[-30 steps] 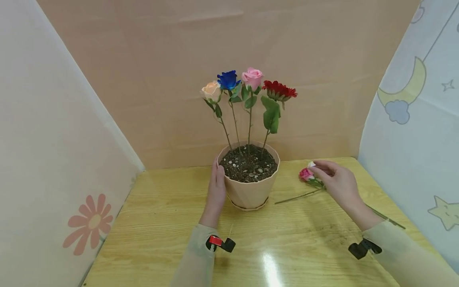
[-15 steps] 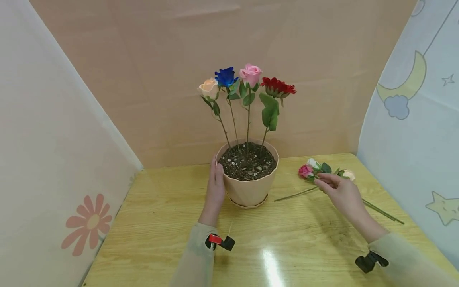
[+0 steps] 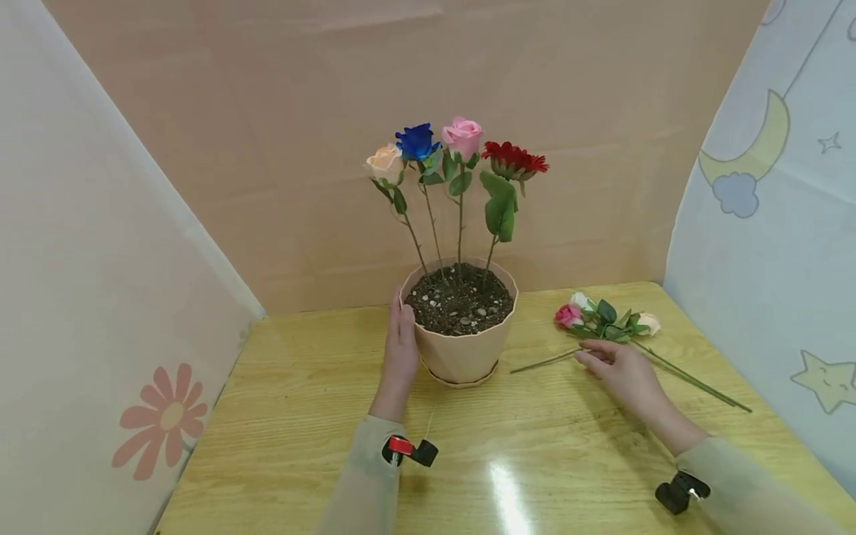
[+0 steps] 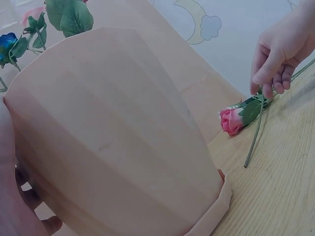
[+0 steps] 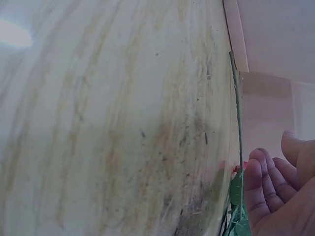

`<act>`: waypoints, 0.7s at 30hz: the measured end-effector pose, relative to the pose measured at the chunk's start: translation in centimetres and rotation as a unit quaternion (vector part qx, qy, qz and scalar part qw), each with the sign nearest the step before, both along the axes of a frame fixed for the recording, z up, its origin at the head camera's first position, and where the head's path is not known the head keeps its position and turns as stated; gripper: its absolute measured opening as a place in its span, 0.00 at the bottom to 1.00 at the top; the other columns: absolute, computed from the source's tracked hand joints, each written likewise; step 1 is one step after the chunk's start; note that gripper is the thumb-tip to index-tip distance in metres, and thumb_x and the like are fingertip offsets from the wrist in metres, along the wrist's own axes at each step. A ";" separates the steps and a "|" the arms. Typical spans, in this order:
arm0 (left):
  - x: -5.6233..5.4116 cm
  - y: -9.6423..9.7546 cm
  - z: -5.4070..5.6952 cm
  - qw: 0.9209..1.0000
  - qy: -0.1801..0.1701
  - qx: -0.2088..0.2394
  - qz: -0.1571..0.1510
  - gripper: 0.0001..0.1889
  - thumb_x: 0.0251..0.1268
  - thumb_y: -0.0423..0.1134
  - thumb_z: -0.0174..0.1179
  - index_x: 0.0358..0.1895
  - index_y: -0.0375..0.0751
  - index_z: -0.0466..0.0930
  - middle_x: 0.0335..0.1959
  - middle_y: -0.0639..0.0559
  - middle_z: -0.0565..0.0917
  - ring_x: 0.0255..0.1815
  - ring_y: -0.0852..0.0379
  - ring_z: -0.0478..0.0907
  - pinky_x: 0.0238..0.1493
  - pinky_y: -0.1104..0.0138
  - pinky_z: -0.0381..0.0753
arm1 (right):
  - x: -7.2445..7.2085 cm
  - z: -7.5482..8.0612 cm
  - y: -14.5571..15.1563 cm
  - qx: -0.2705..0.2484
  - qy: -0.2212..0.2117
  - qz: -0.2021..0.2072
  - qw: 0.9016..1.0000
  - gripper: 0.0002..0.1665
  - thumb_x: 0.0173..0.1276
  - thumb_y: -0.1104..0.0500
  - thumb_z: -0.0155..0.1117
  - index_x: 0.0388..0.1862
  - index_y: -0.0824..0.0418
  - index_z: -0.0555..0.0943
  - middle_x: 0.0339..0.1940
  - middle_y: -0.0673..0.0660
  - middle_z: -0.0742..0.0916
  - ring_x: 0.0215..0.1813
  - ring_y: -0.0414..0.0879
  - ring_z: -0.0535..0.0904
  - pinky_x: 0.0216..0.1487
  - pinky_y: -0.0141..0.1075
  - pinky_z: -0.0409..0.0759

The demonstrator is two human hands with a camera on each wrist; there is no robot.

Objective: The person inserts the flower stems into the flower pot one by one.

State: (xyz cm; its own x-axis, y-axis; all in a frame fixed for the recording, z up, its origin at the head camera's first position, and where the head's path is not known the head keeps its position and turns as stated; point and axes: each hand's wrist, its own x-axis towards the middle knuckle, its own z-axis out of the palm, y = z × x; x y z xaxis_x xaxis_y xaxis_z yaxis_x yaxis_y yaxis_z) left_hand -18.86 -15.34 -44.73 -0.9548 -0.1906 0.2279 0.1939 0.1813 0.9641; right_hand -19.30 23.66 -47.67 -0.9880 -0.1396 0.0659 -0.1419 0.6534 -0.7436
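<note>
My left hand (image 3: 400,364) rests against the left side of a beige flower pot (image 3: 466,355) with dark soil (image 3: 461,301). Upright in the soil stand a peach rose (image 3: 386,163), a blue rose (image 3: 417,142), a light pink rose (image 3: 462,137) and a red daisy-like flower (image 3: 515,160). My right hand (image 3: 628,377) is low over the table, its fingertips beside the stem (image 3: 545,362) of a deep pink rose (image 3: 568,316). In the right wrist view, thumb and fingers (image 5: 268,184) stand apart, the stem outside them.
A white rose (image 3: 580,301) and a cream rose (image 3: 649,324) lie with the deep pink one on the wooden table (image 3: 321,416), their leaves overlapping. Loose stems (image 3: 702,383) point to the front right. A beige backdrop (image 3: 281,148) and white printed side panels (image 3: 756,275) enclose the table.
My right hand has come down from the flower heads toward the front, to the deep pink rose's stem, uncovering the white and cream roses. My left hand stays at the pot.
</note>
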 end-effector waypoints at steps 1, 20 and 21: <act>0.0 0.0 0.0 1.000 0.003 0.001 -0.001 0.33 0.95 0.60 0.34 0.93 0.62 0.44 0.92 0.50 0.49 0.91 0.45 0.47 0.87 0.42 0.50 | -0.1 -0.1 0.0 -0.001 -0.004 0.000 1.000 0.34 0.86 0.46 0.66 0.73 0.73 0.80 0.49 0.64 0.93 0.42 0.52 0.91 0.33 0.35 0.83; -0.1 -0.1 0.0 1.000 0.017 -0.005 0.003 0.33 0.95 0.58 0.34 0.93 0.56 0.45 0.92 0.47 0.50 0.90 0.43 0.49 0.87 0.42 0.50 | -2.0 -1.5 -0.6 -0.004 -0.053 0.027 0.998 0.36 0.87 0.47 0.65 0.77 0.74 0.76 0.45 0.59 0.94 0.41 0.47 0.90 0.36 0.36 0.85; -0.1 -0.1 0.0 1.000 0.018 -0.005 0.001 0.33 0.96 0.58 0.34 0.93 0.56 0.44 0.92 0.47 0.49 0.91 0.43 0.49 0.87 0.42 0.50 | -2.1 -1.6 -0.6 -0.006 -0.057 0.026 0.998 0.36 0.87 0.47 0.65 0.78 0.74 0.76 0.45 0.59 0.94 0.41 0.47 0.90 0.36 0.36 0.85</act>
State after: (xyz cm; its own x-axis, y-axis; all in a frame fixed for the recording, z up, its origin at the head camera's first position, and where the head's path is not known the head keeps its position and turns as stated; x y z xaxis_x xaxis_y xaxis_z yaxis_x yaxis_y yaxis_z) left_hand -18.97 -15.39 -44.71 -0.9453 -0.1906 0.2648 0.2286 0.1920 0.9544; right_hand -21.37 23.05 -49.24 -0.9804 -0.1917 -0.0450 -0.0898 0.6384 -0.7644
